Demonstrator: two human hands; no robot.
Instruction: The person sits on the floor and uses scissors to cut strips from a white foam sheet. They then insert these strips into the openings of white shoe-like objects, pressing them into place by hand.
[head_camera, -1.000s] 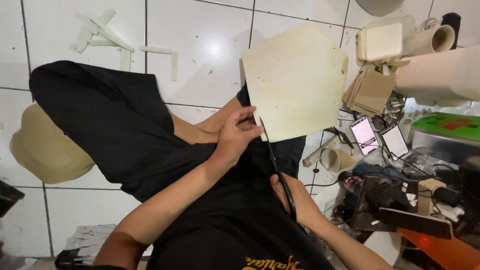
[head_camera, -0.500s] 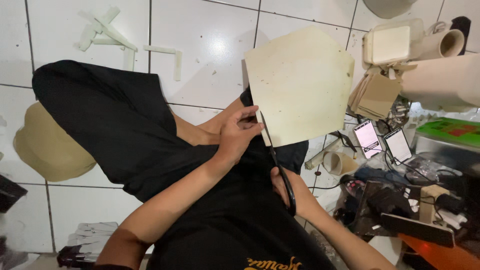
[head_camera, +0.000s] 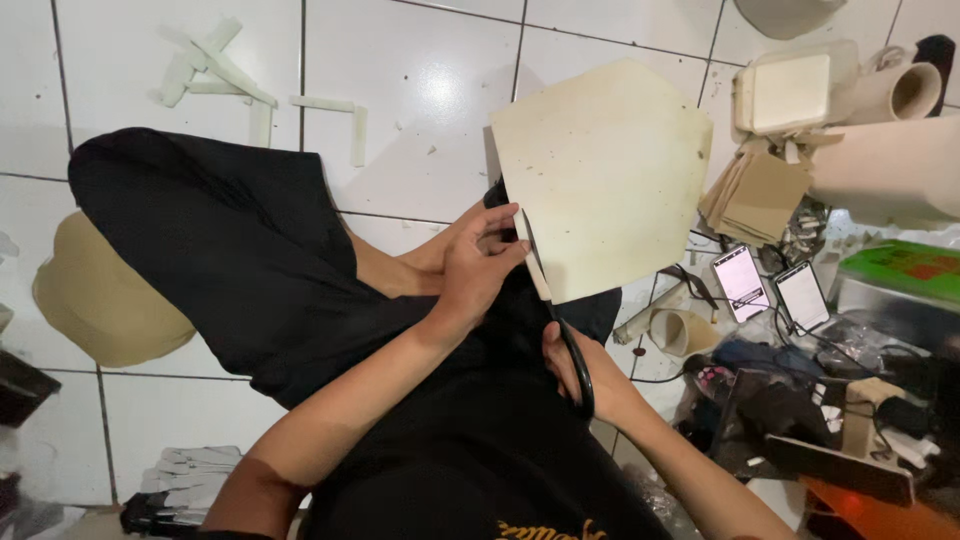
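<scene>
White floor tiles behind, left hand pinches sheet taut at seven o'clock while right hand grips scissors; cut straight.

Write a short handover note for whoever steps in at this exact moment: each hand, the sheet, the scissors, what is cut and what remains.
Left hand pinches the left edge of the cream five-sided sheet, held up over the lap.
Right hand grips the black-handled scissors, blades up along that same edge.
Done: a narrow strip is partly separated by the left fingers.
Left: the strip is not yet cut free; offcuts lie on the tiled floor.
</scene>
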